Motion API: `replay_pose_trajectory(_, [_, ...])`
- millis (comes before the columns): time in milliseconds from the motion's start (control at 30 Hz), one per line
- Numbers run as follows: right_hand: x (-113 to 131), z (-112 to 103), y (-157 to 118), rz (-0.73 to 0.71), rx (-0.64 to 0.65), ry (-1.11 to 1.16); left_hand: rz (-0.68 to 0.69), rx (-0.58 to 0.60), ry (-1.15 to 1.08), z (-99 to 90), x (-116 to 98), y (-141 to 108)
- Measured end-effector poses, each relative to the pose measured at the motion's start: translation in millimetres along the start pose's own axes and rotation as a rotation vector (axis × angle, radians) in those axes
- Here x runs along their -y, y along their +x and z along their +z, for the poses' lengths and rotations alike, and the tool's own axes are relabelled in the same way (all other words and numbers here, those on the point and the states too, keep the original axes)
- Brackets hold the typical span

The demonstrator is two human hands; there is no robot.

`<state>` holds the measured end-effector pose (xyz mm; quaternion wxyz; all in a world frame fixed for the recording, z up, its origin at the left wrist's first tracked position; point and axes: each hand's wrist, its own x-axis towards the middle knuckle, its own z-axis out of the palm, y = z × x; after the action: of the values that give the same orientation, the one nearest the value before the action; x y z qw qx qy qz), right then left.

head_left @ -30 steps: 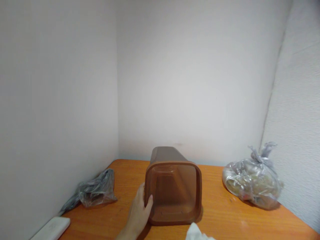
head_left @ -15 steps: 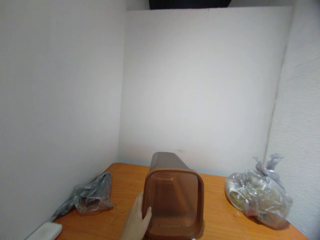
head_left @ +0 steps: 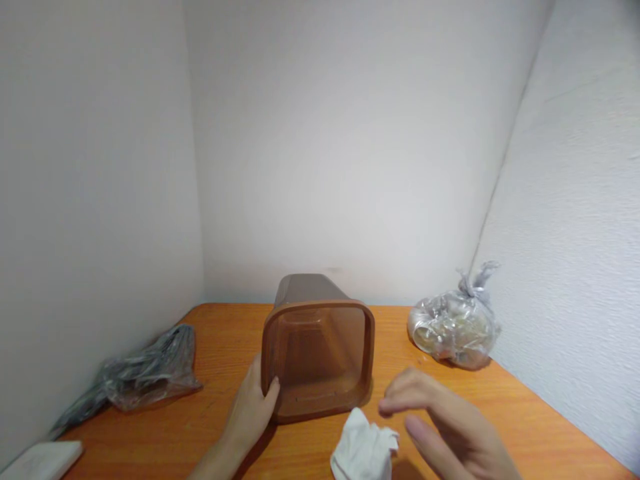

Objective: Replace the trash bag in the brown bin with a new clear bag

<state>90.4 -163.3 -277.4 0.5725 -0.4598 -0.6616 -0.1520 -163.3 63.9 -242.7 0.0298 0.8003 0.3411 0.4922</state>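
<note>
- While the brown plastic bin (head_left: pixel 320 353) is lying on its side mid-desk (head_left: pixel 210 427), mouth facing the camera, the left hand (head_left: pixel 253 410) is gripping its left rim.
- Right of the bin's mouth, the right hand (head_left: pixel 450 430) is hovering with fingers loosely spread, grasping nothing, just above a crumpled white tissue (head_left: pixel 364 452).
- Left of the bin, a grey plastic bag (head_left: pixel 145 373) is lying; right of it, a knotted clear bag (head_left: pixel 455 327).

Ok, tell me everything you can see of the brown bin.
The brown bin looks like plastic, slightly see-through, with a rounded-square rim and tapering walls. It lies on its side on the orange wooden table, mouth toward the camera, empty inside. The left hand grips its left rim, thumb on the lip. A crumpled white tissue lies just before it.
</note>
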Motion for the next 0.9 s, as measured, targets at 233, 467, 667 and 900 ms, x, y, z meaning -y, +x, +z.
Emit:
replay_pose_trajectory(233, [-77, 77, -20, 0.565, 0.259, -0.066, 0.032, 0.011, -0.047, 0.4, -4, 0])
replay_pose_trajectory(467, [-88, 95, -19, 0.574, 0.426, -0.006, 0.017, 0.033, -0.03, 0.1, -4, -1])
replay_pose_trajectory(667, [-65, 88, -3, 0.506, 0.436, 0.615, 0.014, 0.038, -0.041, -1.1, -6, -2])
replay_pose_trajectory(900, [-44, 84, 27, 0.408, 0.345, 0.77, 0.016, 0.037, -0.066, 0.9, -1, 0])
